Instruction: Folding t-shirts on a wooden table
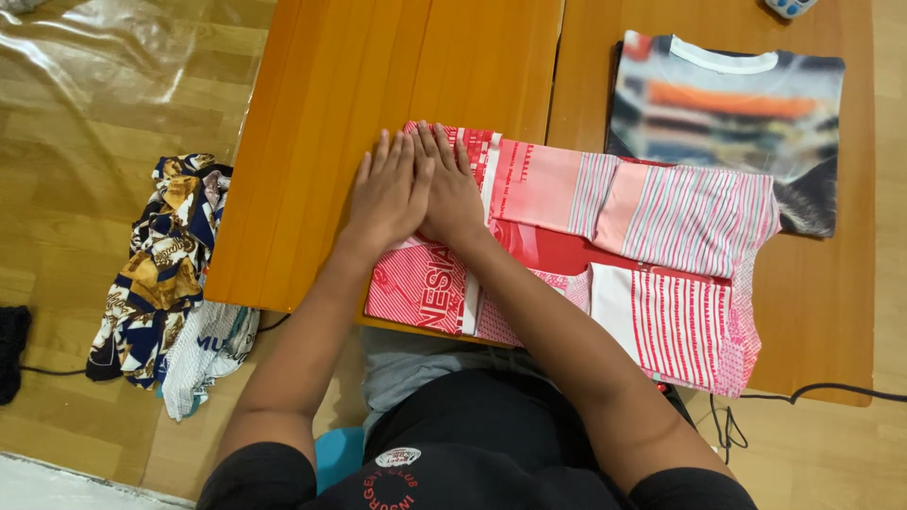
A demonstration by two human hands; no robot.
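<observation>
Red and pink jersey (605, 255) spread flat across the wooden table (397, 85), partly folded, sleeves tucked in toward the middle. Both hands down on its left end: left hand (385, 196) and right hand (450, 189) side by side, touching, palms flat, fingers straight and spread slightly, gripping nothing, just pressing the cloth. Left hand partly over the jersey's edge and onto bare wood. Patterned all over with fine pink and white stripes, solid red in the centre, blocks of white lettering near the wrists. Hanging a little off the table's near edge, just above the lap. Beyond it, at the far right, folded grey and orange shirt (727, 104) with a white collar, touching the jersey's upper edge. Off to the left, on the floor, heap of patterned clothes (161, 274) in navy, brown and white, well apart from the hands.
</observation>
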